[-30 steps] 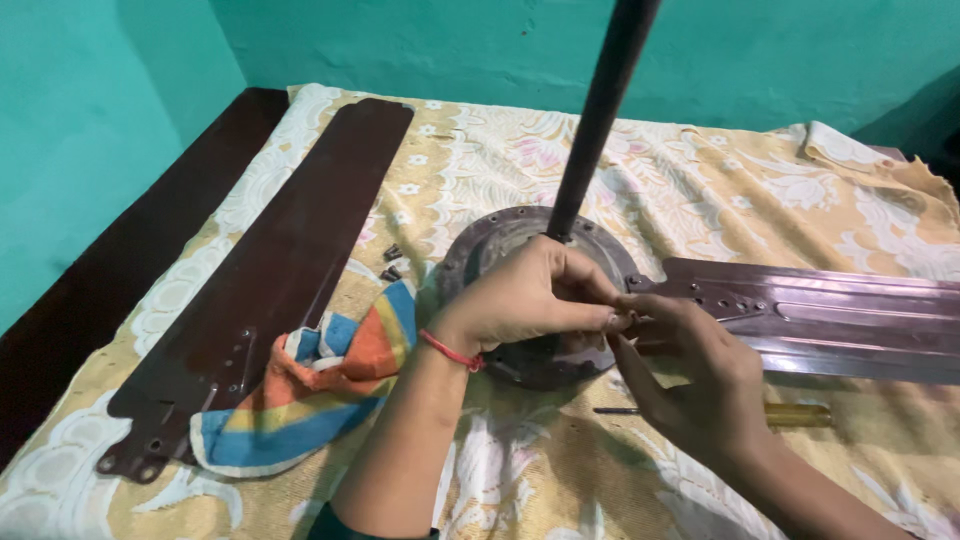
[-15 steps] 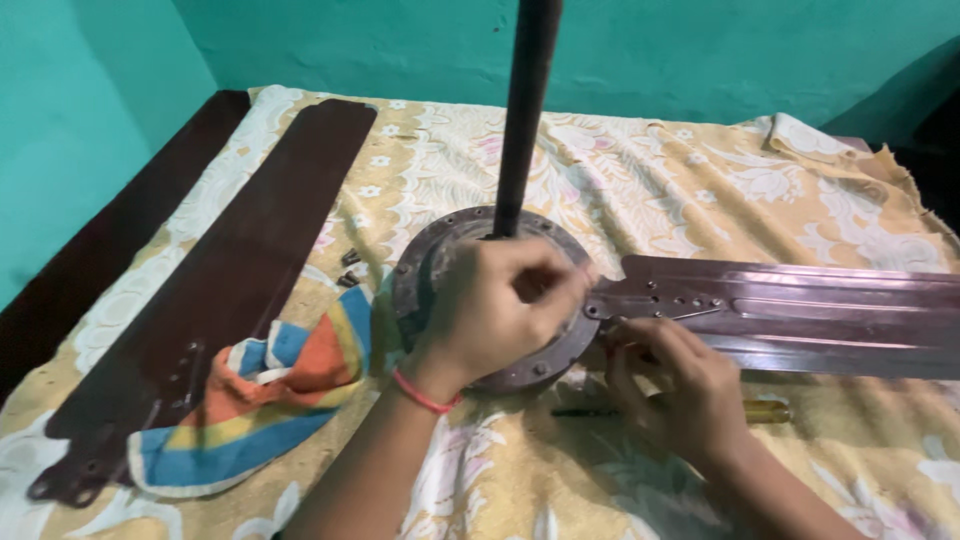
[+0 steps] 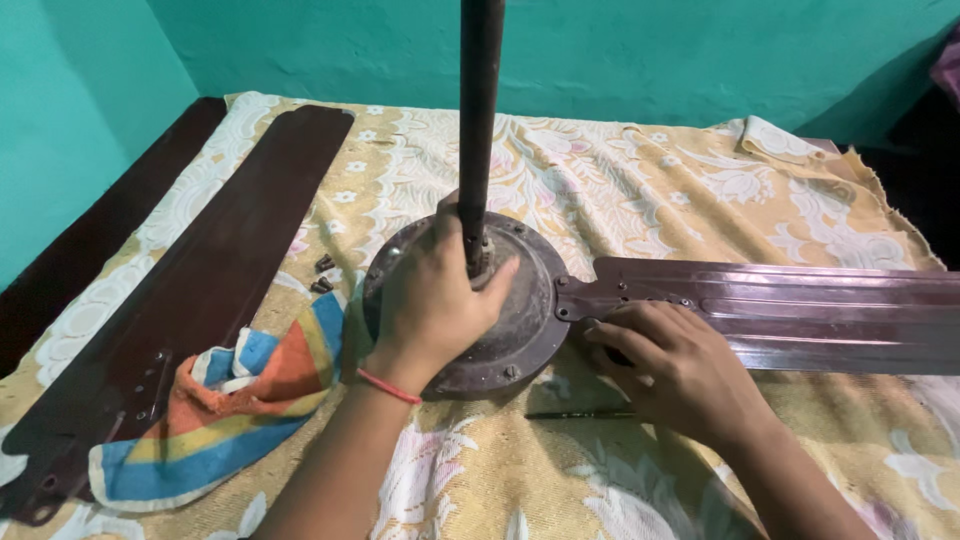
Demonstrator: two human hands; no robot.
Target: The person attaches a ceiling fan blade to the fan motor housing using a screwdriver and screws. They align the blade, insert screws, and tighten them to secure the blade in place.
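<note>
Both hands [image 3: 432, 300] on fan motor [image 3: 520, 310]

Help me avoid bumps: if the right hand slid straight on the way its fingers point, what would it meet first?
The right hand points left along the fan blade; it would probably first meet the motor housing rim.

- Left hand [image 3: 435, 300] lies palm down, fingers curled, thumb spread toward the right hand, forearm reaching in from below.
- Right hand [image 3: 675, 365] lies flat just right of the left hand, fingers pointing toward it.
</note>
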